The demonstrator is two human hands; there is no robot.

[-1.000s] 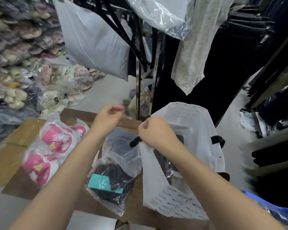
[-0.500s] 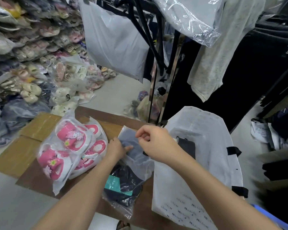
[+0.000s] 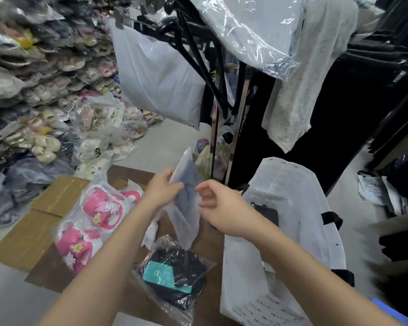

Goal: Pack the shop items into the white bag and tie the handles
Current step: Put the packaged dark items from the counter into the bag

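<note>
My left hand (image 3: 161,189) grips a clear packet with a dark grey garment (image 3: 186,198) and holds it lifted off the cardboard, tilted on edge. My right hand (image 3: 219,204) hovers just to the right of the packet, fingers loosely curled, holding nothing. The white bag (image 3: 290,231) with black handles stands open at the right, a dark item showing inside. Below the hands a clear packet holding a black item with a teal label (image 3: 174,274) lies flat. To the left lie pink sandals in clear plastic (image 3: 97,222).
Brown cardboard (image 3: 45,212) covers the work surface. Stacks of bagged shoes (image 3: 33,90) fill the left side. A metal clothes rack (image 3: 217,109) with hanging garments and plastic covers stands straight ahead, dark clothing hanging at the right.
My left hand has lifted the grey garment packet up off the cardboard. My right hand has let go of the bag's rim and moved slightly right of the packet.
</note>
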